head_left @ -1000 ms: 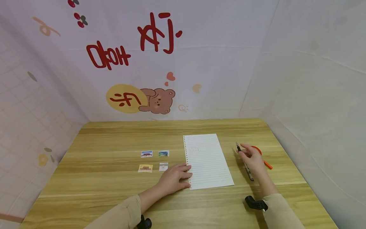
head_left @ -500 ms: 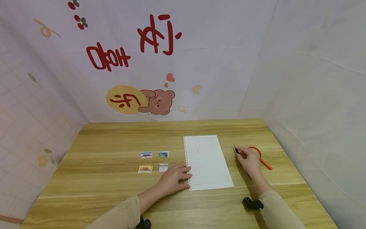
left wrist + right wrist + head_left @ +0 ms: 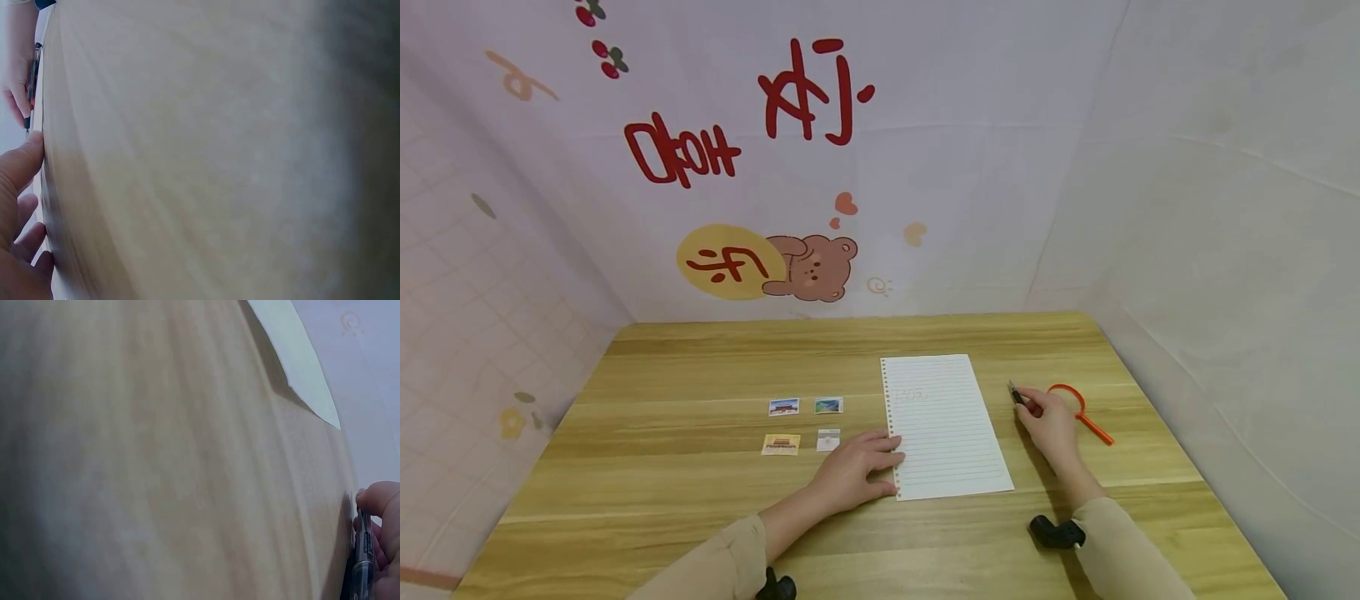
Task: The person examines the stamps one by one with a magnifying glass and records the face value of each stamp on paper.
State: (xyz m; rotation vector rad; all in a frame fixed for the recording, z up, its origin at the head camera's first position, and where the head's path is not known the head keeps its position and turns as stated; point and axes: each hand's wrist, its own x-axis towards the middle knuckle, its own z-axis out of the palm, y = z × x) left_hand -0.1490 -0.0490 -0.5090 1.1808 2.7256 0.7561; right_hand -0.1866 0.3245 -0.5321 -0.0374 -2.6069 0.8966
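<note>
My left hand (image 3: 853, 468) rests with spread fingers on the punched left edge of a lined loose-leaf sheet (image 3: 946, 429). Faint handwriting (image 3: 912, 395) shows near the sheet's upper left. To the right of the paper, my right hand (image 3: 1051, 423) holds a pen (image 3: 1016, 394) between thumb and fingers, its tip pointing away and to the left. In the right wrist view the clear barrel of the pen (image 3: 362, 572) runs along the thumb. The left wrist view has my left thumb and fingers (image 3: 31, 153) at the sheet's edge.
An orange magnifying glass (image 3: 1096, 429) lies right of my right hand, partly behind it. Several stamps lie left of the paper, among them a yellow stamp (image 3: 781, 444) and a grey-white stamp (image 3: 828, 440) near my left fingers. A printed cloth wall (image 3: 962, 208) stands behind the wooden table (image 3: 685, 500).
My right hand has moved slightly left toward the paper with the pen, uncovering more of the magnifying glass. My left hand has stayed on the sheet's edge.
</note>
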